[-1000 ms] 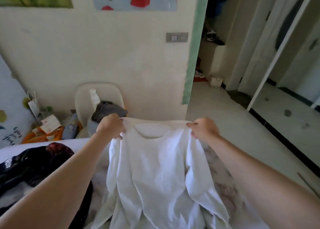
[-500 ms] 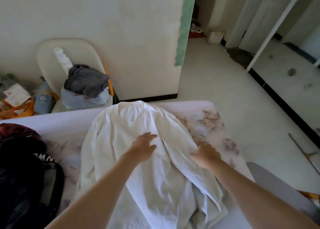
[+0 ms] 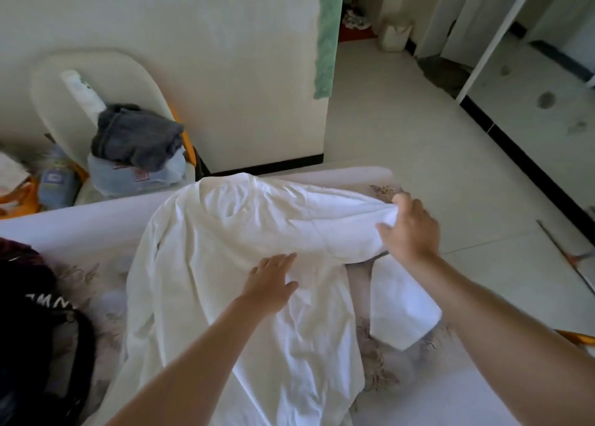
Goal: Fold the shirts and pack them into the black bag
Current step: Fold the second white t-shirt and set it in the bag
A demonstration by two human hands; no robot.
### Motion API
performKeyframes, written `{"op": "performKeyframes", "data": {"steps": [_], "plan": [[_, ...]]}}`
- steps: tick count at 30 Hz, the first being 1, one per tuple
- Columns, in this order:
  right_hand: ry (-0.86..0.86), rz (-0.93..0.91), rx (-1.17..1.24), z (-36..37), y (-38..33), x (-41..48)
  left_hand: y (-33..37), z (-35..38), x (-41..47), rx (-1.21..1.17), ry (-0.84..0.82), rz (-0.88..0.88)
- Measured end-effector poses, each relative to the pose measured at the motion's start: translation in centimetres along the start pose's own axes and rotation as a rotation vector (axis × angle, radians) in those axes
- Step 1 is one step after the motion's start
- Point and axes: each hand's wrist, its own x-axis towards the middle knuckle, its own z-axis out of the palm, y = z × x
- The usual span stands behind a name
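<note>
A white long-sleeved shirt [image 3: 206,264] lies spread on the bed [image 3: 434,393], collar toward the far edge. My left hand [image 3: 272,280] rests flat on the middle of the shirt with straight fingers. My right hand [image 3: 410,229] grips the right sleeve near the shoulder and holds it lifted and pulled out to the right; the sleeve's cuff end hangs down below it. The black bag [image 3: 35,345] sits at the left edge of the bed, partly out of frame.
Beyond the bed's far edge stands a pale chair [image 3: 96,81] piled with a grey garment [image 3: 135,135] and a plastic bag. Clutter with orange items [image 3: 19,197] lies at far left. Tiled floor [image 3: 418,129] opens to the right, and a wall stands ahead.
The shirt went from held up by its shoulders to lying on the bed. My left hand has stayed flat on it, while my right hand has taken the right sleeve and pulled it outward.
</note>
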Motion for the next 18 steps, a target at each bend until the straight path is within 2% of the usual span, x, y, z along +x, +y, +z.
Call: {"op": "performKeyframes", "data": {"steps": [2, 4, 5, 7, 10, 12, 18], "plan": [[0.016, -0.067, -0.288, 0.8, -0.3, 0.6, -0.4, -0.5, 1.0, -0.034, 0.073, -0.005], [-0.058, -0.119, -0.407, 1.9, -1.5, 0.6, -1.3, -1.3, 2.3, -0.066, 0.159, -0.044], [-0.115, -0.178, -0.395, 2.6, -2.4, 0.3, -1.8, -1.8, 3.2, -0.088, 0.196, -0.070], [-0.222, -0.366, -0.188, 4.3, -4.7, -0.5, -3.0, -2.9, 5.0, -0.123, 0.244, -0.115], [-0.421, -0.535, -0.081, 7.0, -7.6, -1.7, -5.0, -4.3, 7.9, -0.114, 0.198, -0.239], [-0.392, -0.524, -0.093, 8.3, -7.7, -1.8, -6.0, -4.9, 9.6, -0.106, 0.168, -0.329], [-0.110, -0.412, -0.157, 8.9, -4.9, -0.2, -7.2, -6.6, 12.3, 0.023, 0.189, -0.450]]}}
